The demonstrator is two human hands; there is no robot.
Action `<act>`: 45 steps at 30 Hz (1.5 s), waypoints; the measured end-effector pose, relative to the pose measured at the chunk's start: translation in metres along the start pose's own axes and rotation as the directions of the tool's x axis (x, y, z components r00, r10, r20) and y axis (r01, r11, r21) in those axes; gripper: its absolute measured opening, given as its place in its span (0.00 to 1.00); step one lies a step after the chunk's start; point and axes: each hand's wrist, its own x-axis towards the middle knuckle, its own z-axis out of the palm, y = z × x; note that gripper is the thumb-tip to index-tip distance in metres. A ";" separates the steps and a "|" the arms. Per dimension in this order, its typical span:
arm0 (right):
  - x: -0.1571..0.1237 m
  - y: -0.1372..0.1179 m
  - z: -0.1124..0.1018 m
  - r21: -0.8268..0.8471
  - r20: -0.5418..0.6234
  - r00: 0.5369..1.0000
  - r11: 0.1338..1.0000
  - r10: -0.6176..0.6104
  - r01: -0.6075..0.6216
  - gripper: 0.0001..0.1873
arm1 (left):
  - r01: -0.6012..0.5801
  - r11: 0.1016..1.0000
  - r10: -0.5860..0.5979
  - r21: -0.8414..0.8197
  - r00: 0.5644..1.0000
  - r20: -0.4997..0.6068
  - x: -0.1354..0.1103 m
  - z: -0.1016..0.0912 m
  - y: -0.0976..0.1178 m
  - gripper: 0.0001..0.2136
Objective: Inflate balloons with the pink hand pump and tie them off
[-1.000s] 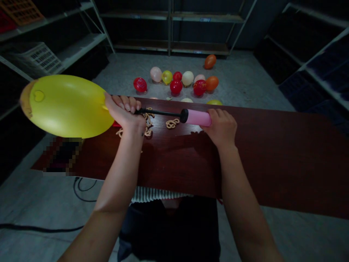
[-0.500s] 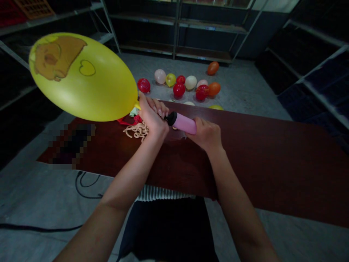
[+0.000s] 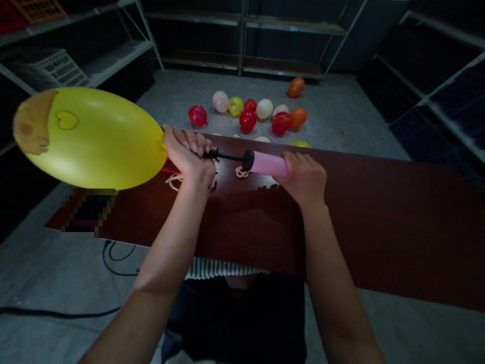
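A large yellow balloon [image 3: 102, 141] with a brown animal picture and a heart outline stretches leftward from my left hand [image 3: 191, 154]. That hand is closed around the black end of a balloon pump, with the balloon's neck at its thumb side; the nozzle is hidden. Around the pink barrel of the balloon pump [image 3: 269, 163] my right hand [image 3: 303, 177] is closed. A length of black rod shows between the two hands. Tan uninflated balloons [image 3: 174, 181] lie under my left hand, next to something red. One small tan piece [image 3: 241, 172] rests below the rod.
The dark red-brown table [image 3: 379, 217] spans the view. A pixelated dark object [image 3: 89, 212] lies at its left end. Several inflated balloons, including an orange balloon [image 3: 296, 87], sit on the floor beyond. Metal shelves [image 3: 280, 25] line the sides and back; black cables [image 3: 60, 314] run at lower left.
My hands have moved apart, pulling the pump's black rod out of the pink barrel. The yellow balloon has shifted left and down with my left hand; my right hand has moved right.
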 end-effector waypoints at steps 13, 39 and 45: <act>-0.009 0.023 0.001 -0.024 0.001 0.997 0.997 0.075 -0.075 0.17 | -0.075 0.987 0.071 0.140 0.997 0.035 0.016 -0.014 0.006 0.27; -0.001 -0.030 0.003 0.079 0.042 0.998 0.996 -0.038 0.034 0.22 | 0.010 1.000 -0.011 0.021 0.999 0.044 -0.012 -0.001 -0.022 0.28; -0.004 0.000 0.001 0.006 0.033 0.999 1.000 0.003 -0.003 0.21 | -0.022 1.000 0.022 0.000 0.999 0.036 -0.008 0.002 -0.011 0.29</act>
